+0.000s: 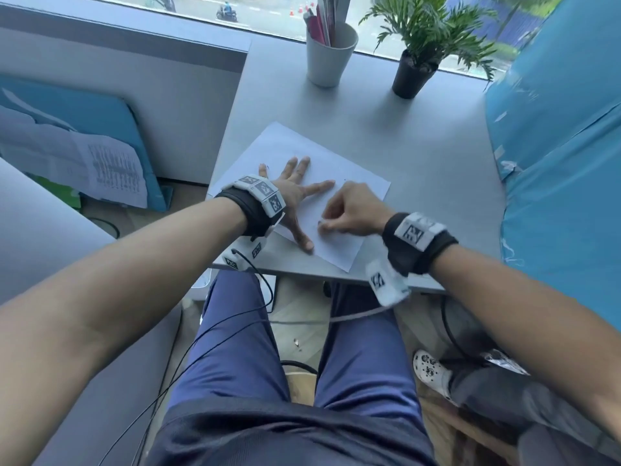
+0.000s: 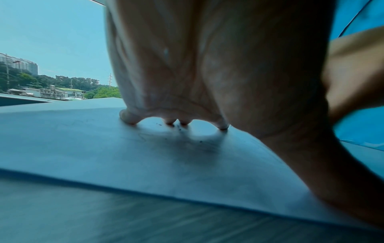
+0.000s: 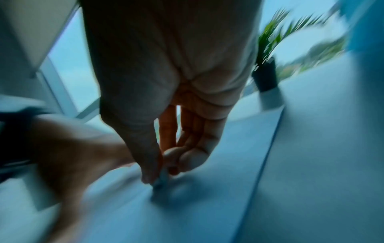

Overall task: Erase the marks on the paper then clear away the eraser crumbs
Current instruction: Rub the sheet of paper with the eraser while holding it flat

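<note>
An office: a grey bench (image 1: 420, 156) at a window (image 1: 268, 8) over a street, with a cup of pens (image 1: 331, 55), a potted plant (image 1: 423, 45) and printed papers (image 1: 111, 169) beside it.

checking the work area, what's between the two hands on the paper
Only bare paper, with faint pencil marks, lies between the left hand and the right hand, which pinches the eraser. The head view shows it.

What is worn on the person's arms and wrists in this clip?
Both forearms are bare, with no sleeves. The left hand has a black wrist strap carrying white blocks printed with black square markers; a thin black cable runs from it across the lap. The right hand has a matching black strap with white marker blocks and a white cable.
</note>
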